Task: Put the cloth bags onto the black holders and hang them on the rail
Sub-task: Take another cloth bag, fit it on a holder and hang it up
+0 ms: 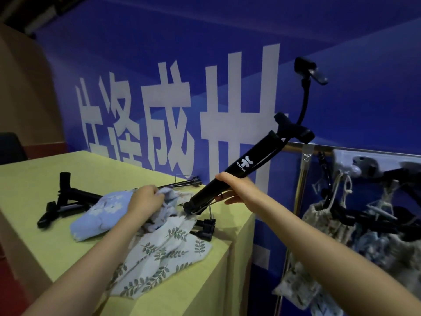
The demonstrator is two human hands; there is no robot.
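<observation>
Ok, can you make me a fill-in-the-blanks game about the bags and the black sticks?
1. The right hand holds a black ____.
2. The left hand grips the ____ bag.
3. The leaf bag lies on a ____ table.
4. Finished bags hang from the ____ on the right.

Missing words: holder; blue; yellow; rail

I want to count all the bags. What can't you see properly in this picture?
- Head view: hung bags on the rail are blurred and cut by the right edge; no count.
- Blue bag's opening is hidden under the left hand.
- Holder's lower end is partly hidden by the right hand.
</observation>
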